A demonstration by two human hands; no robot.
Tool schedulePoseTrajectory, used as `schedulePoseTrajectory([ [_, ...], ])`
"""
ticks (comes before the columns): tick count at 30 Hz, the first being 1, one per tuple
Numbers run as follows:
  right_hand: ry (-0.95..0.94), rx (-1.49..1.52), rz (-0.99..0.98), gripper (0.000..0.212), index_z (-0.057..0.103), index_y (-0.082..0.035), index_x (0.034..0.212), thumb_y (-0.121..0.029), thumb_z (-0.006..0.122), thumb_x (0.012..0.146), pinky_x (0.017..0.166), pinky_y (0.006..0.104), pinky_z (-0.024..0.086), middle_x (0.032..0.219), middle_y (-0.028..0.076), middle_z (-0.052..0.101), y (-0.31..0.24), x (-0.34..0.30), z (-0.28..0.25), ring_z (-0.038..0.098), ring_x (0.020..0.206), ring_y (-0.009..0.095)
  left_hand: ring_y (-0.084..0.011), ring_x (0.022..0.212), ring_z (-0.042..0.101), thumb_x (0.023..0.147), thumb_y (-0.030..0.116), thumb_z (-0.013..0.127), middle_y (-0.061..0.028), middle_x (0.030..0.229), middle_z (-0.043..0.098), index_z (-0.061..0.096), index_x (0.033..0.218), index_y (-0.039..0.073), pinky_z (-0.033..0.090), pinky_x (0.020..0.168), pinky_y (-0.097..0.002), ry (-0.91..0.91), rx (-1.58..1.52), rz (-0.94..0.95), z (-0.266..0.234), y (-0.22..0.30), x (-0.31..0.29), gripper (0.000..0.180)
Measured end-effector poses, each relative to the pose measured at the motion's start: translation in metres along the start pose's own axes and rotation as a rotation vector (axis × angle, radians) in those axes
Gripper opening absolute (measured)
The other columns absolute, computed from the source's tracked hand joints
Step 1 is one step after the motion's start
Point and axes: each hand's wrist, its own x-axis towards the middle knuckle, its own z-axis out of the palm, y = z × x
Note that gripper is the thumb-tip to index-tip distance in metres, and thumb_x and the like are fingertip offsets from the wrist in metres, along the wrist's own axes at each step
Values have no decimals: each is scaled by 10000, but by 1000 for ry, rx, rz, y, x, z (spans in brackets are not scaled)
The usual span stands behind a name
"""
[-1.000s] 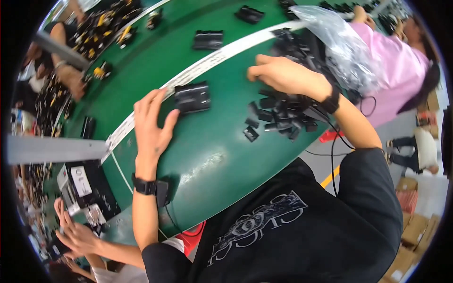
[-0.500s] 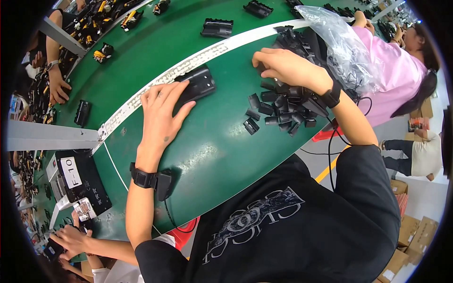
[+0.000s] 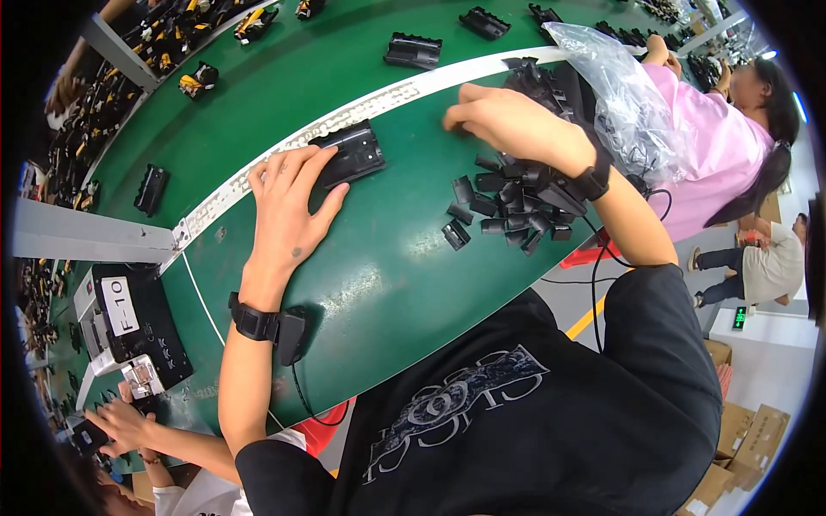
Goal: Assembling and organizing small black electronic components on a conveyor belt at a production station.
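My left hand (image 3: 297,198) steadies a black plastic housing (image 3: 357,155) on the green bench, fingers over its left end and thumb along its near side. The housing is trough-shaped and lies beside the white strip. My right hand (image 3: 512,120) is in the air to the right of the housing, its fingers curled together and pointing left. A dark bit shows under those fingertips, too small and blurred to name. Below the right hand lies a loose heap of small black plastic pieces (image 3: 508,198). More black pieces (image 3: 538,82) are piled behind it.
A clear plastic bag (image 3: 615,95) lies at the far right. Beyond the white strip (image 3: 387,99) stand more black housings (image 3: 413,52) and yellow-black assemblies (image 3: 198,80). A black boxed device (image 3: 142,322) sits at the left, near a grey post (image 3: 95,236). Other people sit at both sides.
My right hand has moved a little left, towards the housing. My left hand stays on the housing. The whole view has shifted slightly.
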Motion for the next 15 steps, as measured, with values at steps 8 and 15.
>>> schedulePoseTrajectory([
  [8,-47,-117,223,182,624,-39,1008,-177,719,936,805,482,544,996,154,702,0,13,15,688,976,383,-271,1210,562,892,368,807,-45,1250,670,704,1278,110,337,1072,-491,20,-25,-23,7,3,5,476],
  [15,184,110,-131,121,655,-31,1028,-113,697,950,783,455,523,958,161,635,-49,41,-1,653,919,383,-257,1188,565,912,392,780,-12,1232,681,700,1265,134,333,1068,-503,17,-43,-17,11,-1,2,444],
])
